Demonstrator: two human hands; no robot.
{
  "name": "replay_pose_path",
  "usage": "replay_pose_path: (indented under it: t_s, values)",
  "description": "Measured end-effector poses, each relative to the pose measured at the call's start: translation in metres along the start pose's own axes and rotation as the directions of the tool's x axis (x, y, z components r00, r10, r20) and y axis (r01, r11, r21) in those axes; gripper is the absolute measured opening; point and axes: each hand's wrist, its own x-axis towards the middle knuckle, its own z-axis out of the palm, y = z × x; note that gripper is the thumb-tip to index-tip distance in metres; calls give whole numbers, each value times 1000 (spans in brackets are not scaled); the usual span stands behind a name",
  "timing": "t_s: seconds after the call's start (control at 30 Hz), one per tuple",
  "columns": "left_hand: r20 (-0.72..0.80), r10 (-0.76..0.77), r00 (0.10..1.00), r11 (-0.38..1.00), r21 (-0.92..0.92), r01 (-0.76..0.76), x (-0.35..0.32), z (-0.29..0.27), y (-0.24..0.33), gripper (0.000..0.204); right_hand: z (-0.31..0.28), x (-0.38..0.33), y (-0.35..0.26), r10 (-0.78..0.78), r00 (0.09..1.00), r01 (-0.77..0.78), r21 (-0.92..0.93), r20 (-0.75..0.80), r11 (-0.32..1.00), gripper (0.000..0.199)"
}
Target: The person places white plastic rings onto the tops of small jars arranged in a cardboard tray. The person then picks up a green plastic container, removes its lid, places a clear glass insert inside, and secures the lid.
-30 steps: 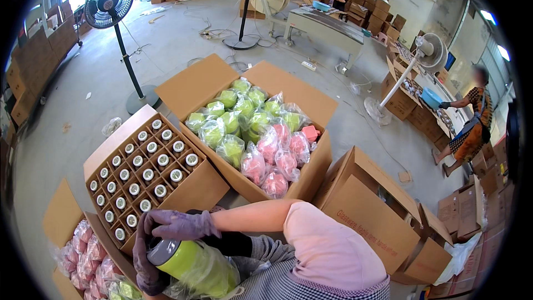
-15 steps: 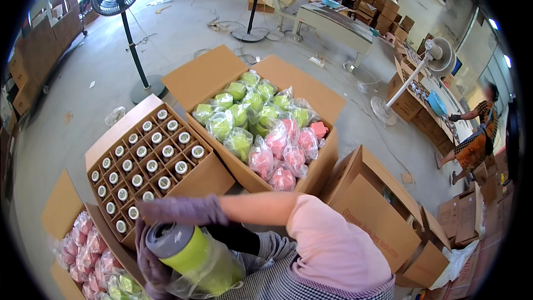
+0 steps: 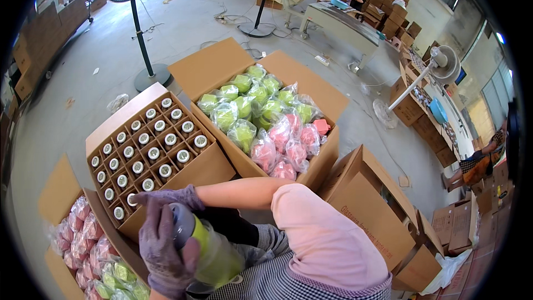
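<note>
1 head-worn fisheye view looks steeply down from above the person's lap, close on the green plastic bottle [image 3: 214,250]; open brown cardboard boxes [image 3: 150,150] lie just beyond, the grey concrete floor [image 3: 72,78] curving away far.

Hidden under the gloved left hand [image 3: 164,247]: much of the green bottle's [image 3: 214,253] near side and its base. Beside that bottle, cut off by the picture's rim: the lower-left box of bagged pieces [image 3: 83,244]. Far beyond the bottle, too small to tell: items on the grey table [image 3: 341,19].
</note>
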Motion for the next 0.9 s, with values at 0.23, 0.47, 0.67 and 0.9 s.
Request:
replay_pose_path:
  t_s: [0.23, 0.47, 0.67, 0.9]
  values:
    - [-230, -122, 966, 922, -387, 24, -26, -1, -56, 59, 8, 17, -82, 163, 978, -184, -173, -127, 968, 54]
    - [-228, -103, 968, 934, -357, 15, -30, -27, -65, 62, 45, 24, -151, 366, 913, -359, 72, -179, 931, 71]
    - [67, 79, 995, 996, -43, -76, 3, -35, -19, 62, 25, 25, -120, 128, 989, -145, -352, -71, 925, 59]
    - [-15, 253, 967, 954, 167, -247, -17, -19, -36, 60, 70, 35, -160, 619, 700, -527, 329, -354, 784, 50]
